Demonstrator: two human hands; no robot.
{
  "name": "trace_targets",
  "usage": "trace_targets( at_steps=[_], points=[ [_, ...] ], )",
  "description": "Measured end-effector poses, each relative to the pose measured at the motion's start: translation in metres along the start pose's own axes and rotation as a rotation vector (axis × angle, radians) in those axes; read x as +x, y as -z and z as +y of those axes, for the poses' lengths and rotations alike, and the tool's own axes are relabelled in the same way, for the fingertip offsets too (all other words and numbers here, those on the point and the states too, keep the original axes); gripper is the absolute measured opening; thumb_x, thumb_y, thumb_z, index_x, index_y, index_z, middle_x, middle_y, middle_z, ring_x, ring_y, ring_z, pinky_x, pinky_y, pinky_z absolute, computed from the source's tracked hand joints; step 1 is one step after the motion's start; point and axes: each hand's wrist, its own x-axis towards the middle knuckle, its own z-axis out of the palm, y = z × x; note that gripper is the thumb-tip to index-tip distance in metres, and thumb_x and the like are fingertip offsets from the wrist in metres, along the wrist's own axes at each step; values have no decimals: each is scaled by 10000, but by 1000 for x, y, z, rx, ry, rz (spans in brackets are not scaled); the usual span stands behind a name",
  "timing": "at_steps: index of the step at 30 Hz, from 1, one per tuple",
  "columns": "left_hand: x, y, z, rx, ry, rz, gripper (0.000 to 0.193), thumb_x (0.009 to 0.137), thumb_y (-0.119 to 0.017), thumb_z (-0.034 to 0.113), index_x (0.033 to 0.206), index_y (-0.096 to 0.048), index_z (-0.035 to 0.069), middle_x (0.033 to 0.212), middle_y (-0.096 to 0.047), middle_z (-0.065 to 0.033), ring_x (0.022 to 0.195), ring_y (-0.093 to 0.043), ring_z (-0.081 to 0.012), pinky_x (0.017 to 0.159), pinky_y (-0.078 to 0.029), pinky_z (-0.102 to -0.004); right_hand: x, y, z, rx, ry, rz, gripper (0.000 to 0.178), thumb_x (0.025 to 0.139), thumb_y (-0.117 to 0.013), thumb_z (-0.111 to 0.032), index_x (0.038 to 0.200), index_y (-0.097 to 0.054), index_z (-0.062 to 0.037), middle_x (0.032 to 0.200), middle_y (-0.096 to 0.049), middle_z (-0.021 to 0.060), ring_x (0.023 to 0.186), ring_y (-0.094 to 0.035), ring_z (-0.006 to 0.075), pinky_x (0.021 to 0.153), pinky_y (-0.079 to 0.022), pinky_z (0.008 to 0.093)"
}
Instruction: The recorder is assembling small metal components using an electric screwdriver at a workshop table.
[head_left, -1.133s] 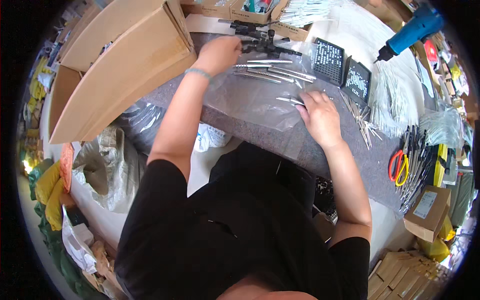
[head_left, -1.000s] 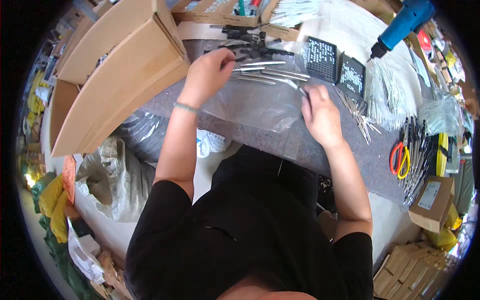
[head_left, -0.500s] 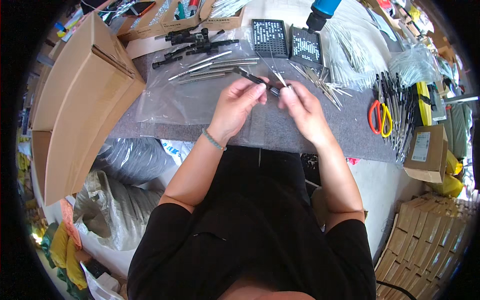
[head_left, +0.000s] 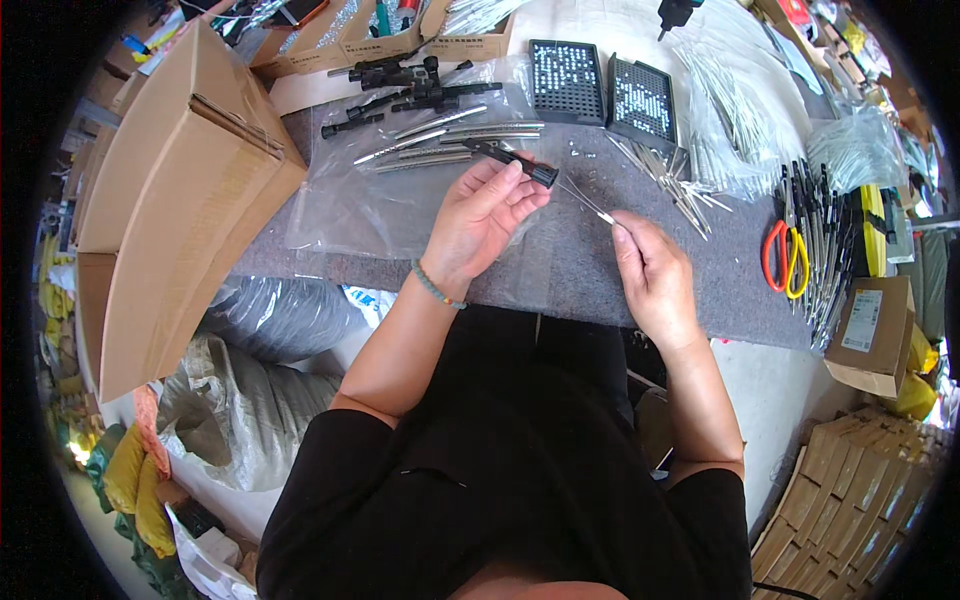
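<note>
My left hand (head_left: 478,212) is closed on a black plastic part (head_left: 538,173), pinched between thumb and fingers, with its thick ribbed end toward the right. In my right hand (head_left: 655,275) is a pair of thin metal tweezers (head_left: 602,214). Their prongs point up and left at the thick end of the black part, close to it; I cannot tell whether they touch, or whether anything tiny is between the tips. Just beyond stand two black grid trays (head_left: 568,103) (head_left: 640,128) of small silvery pieces. A few tiny bits (head_left: 588,155) lie on the grey mat in front of them.
Black parts (head_left: 425,85) and metal bars (head_left: 450,138) lie on clear plastic at left, beside a large cardboard box (head_left: 190,220). Thin rods (head_left: 665,185) lie right of the trays. Scissors (head_left: 790,262) and dark rods (head_left: 822,250) sit at far right. A dark tool tip (head_left: 676,14) hangs above.
My right hand has drawn away to the right and nearer me, turning the tweezers toward the black part. The whole view has shifted slightly, and the blue tool has mostly left the top edge.
</note>
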Motion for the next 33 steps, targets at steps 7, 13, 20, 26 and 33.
trace_targets(
  at_steps=[7,13,20,26,33],
  points=[
    [-1,3,-2,72,-14,-30,104,903,-540,93,951,-593,17,1007,-619,-92,898,-618,-187,832,-509,-341,5,-6,-5,-155,27,-45,171,873,-554,-194,1018,-603,-119,870,-626,105,710,-622,318,604,-505,395],
    [2,2,-5,148,-57,-13,89,895,-548,71,948,-589,14,1056,-596,-81,902,-613,-197,817,-516,-355,11,-2,-6,-117,33,13,165,872,-558,-192,1008,-607,-114,861,-629,106,715,-623,318,606,-503,391],
    [1,6,-6,153,-75,-45,156,918,-506,85,1040,-570,11,991,-635,-116,913,-629,-212,851,-505,-349,14,2,-12,-51,-15,21,153,868,-569,-176,996,-608,-102,843,-626,111,711,-619,322,605,-500,388],
    [1,0,-2,90,-15,-2,110,900,-548,95,963,-580,12,967,-627,-108,896,-628,-209,828,-513,-352,13,-6,-9,-129,49,35,159,865,-566,-197,999,-608,-122,807,-614,102,683,-616,317,575,-494,401],
    [1,1,-2,24,9,11,102,902,-546,98,954,-583,19,970,-632,-119,899,-633,-222,830,-513,-351,13,-9,-10,-175,57,35,161,859,-568,-206,995,-608,-130,792,-606,94,658,-616,308,555,-494,394]
  ],
)
